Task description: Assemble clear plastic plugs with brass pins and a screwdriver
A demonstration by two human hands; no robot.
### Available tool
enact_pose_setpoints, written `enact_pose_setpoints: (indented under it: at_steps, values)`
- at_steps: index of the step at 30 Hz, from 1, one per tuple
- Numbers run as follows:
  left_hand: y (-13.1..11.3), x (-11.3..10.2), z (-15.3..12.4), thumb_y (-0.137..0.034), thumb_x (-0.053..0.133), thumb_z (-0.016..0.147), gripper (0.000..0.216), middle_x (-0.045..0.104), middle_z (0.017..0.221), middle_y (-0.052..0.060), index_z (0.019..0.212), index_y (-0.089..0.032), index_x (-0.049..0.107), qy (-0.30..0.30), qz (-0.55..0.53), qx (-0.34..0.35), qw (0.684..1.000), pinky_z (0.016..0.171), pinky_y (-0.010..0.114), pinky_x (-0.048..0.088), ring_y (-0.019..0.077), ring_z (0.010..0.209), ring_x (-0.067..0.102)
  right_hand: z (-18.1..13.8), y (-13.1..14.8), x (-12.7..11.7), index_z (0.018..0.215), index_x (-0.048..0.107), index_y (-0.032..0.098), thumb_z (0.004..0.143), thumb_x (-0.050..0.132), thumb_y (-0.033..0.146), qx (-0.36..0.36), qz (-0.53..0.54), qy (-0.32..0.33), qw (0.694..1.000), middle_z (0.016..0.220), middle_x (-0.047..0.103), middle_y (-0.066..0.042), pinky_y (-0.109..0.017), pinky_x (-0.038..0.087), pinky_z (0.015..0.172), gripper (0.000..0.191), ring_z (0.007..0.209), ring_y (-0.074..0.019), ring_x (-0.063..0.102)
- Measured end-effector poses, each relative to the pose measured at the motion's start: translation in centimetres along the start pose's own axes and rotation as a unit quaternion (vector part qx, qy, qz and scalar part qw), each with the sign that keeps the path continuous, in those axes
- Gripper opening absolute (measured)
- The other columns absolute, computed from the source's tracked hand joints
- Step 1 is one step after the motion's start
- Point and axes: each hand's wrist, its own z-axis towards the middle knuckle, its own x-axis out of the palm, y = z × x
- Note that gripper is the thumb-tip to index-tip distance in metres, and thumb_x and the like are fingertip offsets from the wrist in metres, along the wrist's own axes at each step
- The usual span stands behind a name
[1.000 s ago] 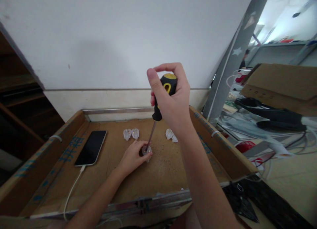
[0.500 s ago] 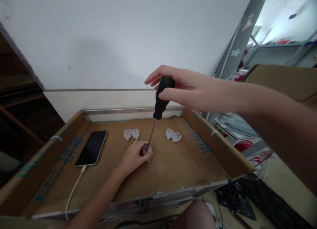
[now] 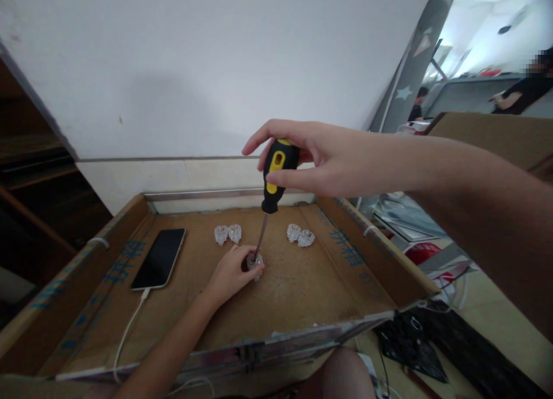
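My right hand [image 3: 302, 157] grips the black and yellow handle of a screwdriver [image 3: 276, 183], thumb and fingers around it and the index finger stretched out. The shaft slants down to a clear plastic plug [image 3: 256, 264], its tip on the plug's top face. Pinched between thumb and fingers, the plug is held against the cardboard by my left hand [image 3: 233, 272]. Behind it lie two more clear plugs [image 3: 228, 234] side by side. Another touching pair of clear plugs [image 3: 301, 235] sits to the right. Metal pins show on these plugs.
A low-walled cardboard tray [image 3: 311, 295] forms the work surface. At its left lies a phone [image 3: 159, 258] with a white cable [image 3: 127, 330]. A white wall [image 3: 216, 71] rises behind. Beyond, at far right, a person in dark clothing [image 3: 525, 91] stands.
The screwdriver handle has turned, so its yellow panel now faces me. My right hand has shifted slightly left and down. The left hand keeps its hold on the plug.
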Motion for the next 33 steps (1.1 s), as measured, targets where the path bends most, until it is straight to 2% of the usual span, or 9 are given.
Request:
enact_pose_setpoints:
  at_steps: [2,4,9,14,18,20,25,30,33]
  values:
    - [0.0,0.0,0.0,-0.036,0.057,0.082,0.03,0.065,0.095,0.005,0.106,-0.019,0.06,0.002,0.002,0.002,1.0,0.077,0.031,0.045,0.0199,0.087,0.056,-0.1,0.1,0.2,0.078,0.056,0.02,0.07,0.071,0.033,0.012,-0.032,-0.06,0.998,0.056,0.048,0.005,-0.025,0.04,0.057,0.021,0.058,-0.0124,0.051]
    - [0.1,0.0,0.0,-0.037,0.057,0.082,0.031,0.065,0.094,0.004,0.107,-0.019,0.06,0.002,0.007,0.005,1.0,0.077,0.031,0.045,0.0199,0.087,0.056,-0.2,0.5,0.4,0.076,0.055,0.02,0.072,0.069,0.038,0.025,-0.077,-0.088,0.993,0.057,0.047,0.004,-0.026,0.04,0.059,0.023,0.061,-0.0137,0.053]
    - [0.1,0.0,0.1,-0.037,0.057,0.082,0.031,0.064,0.089,0.004,0.106,-0.019,0.06,0.002,0.014,0.005,1.0,0.074,0.03,0.046,0.0193,0.083,0.057,0.1,0.7,0.1,0.085,0.058,0.023,0.074,0.066,0.031,-0.009,-0.057,-0.011,0.998,0.07,0.055,0.004,-0.024,0.041,0.057,0.016,0.059,-0.0097,0.051]
    - [0.0,0.0,0.2,-0.036,0.058,0.081,0.031,0.065,0.092,0.005,0.106,-0.018,0.06,0.003,0.019,0.006,1.0,0.075,0.03,0.046,0.0199,0.085,0.058,0.3,-0.2,0.2,0.085,0.058,0.02,0.08,0.061,0.033,0.024,-0.098,-0.054,0.993,0.065,0.052,0.002,-0.028,0.041,0.065,0.015,0.07,-0.0155,0.056]
    - [-0.1,-0.1,0.1,-0.036,0.058,0.081,0.031,0.065,0.091,0.004,0.107,-0.02,0.06,0.004,0.018,0.002,1.0,0.076,0.031,0.046,0.0198,0.085,0.058,0.2,0.3,-0.2,0.106,0.054,0.022,0.079,0.061,0.026,0.034,-0.059,0.057,0.996,0.088,0.059,0.0,-0.027,0.043,0.067,0.028,0.074,-0.014,0.056]
    - [0.0,0.0,0.1,-0.036,0.058,0.081,0.03,0.064,0.091,0.004,0.107,-0.02,0.06,0.006,0.014,0.0,1.0,0.076,0.031,0.046,0.0198,0.085,0.058,0.3,0.5,-0.2,0.108,0.053,0.022,0.08,0.059,0.025,0.036,-0.05,0.081,0.995,0.089,0.059,0.0,-0.026,0.043,0.068,0.029,0.077,-0.0145,0.057]
    - [0.0,0.0,0.1,-0.037,0.058,0.081,0.032,0.064,0.092,0.004,0.107,-0.019,0.06,0.009,0.01,-0.001,1.0,0.077,0.031,0.046,0.02,0.086,0.057,0.4,0.8,0.5,0.091,0.056,0.018,0.081,0.059,0.038,0.054,-0.129,-0.029,0.99,0.07,0.055,0.0,-0.029,0.042,0.068,0.022,0.079,-0.0193,0.058]
    - [-0.3,-0.1,0.0,-0.039,0.057,0.081,0.032,0.065,0.093,0.005,0.107,-0.019,0.06,0.002,0.002,-0.004,1.0,0.077,0.032,0.046,0.0199,0.086,0.057,0.5,0.9,0.3,0.097,0.055,0.022,0.073,0.065,0.022,0.018,-0.032,0.03,0.999,0.07,0.056,0.004,-0.024,0.039,0.059,0.025,0.062,-0.011,0.052]
    - [-0.4,-0.2,0.1,-0.039,0.057,0.082,0.032,0.065,0.093,0.005,0.106,-0.019,0.061,0.008,0.0,-0.007,1.0,0.077,0.032,0.046,0.0203,0.086,0.057,0.4,0.5,1.4,0.093,0.053,0.022,0.073,0.065,0.025,0.015,-0.015,-0.02,1.0,0.064,0.052,0.006,-0.024,0.037,0.057,0.024,0.058,-0.0107,0.048]
